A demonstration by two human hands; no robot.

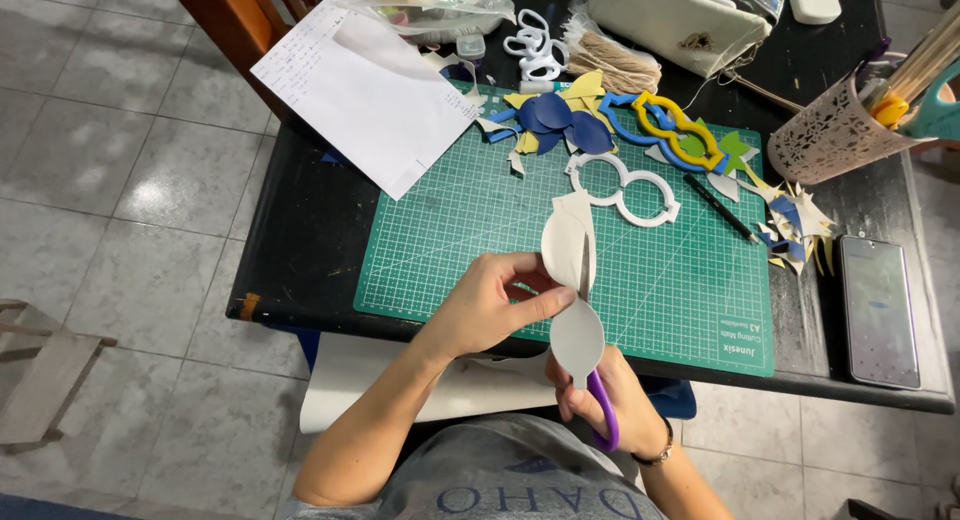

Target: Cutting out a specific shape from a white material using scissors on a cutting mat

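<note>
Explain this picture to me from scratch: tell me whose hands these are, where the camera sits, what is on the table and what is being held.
There is no machine here. One camera on a person's head looks down at their own two bare hands. The left hand pinches a pale cut-out sheet shaped like rounded lobes. The right hand grips purple-handled scissors, the blade running up along that sheet. Below them lies a green cutting mat on a black table. On the mat are a white glasses-shaped cut-out, blue and yellow foam shapes and a black pen. A white paper and a phone lie to the sides.
</note>
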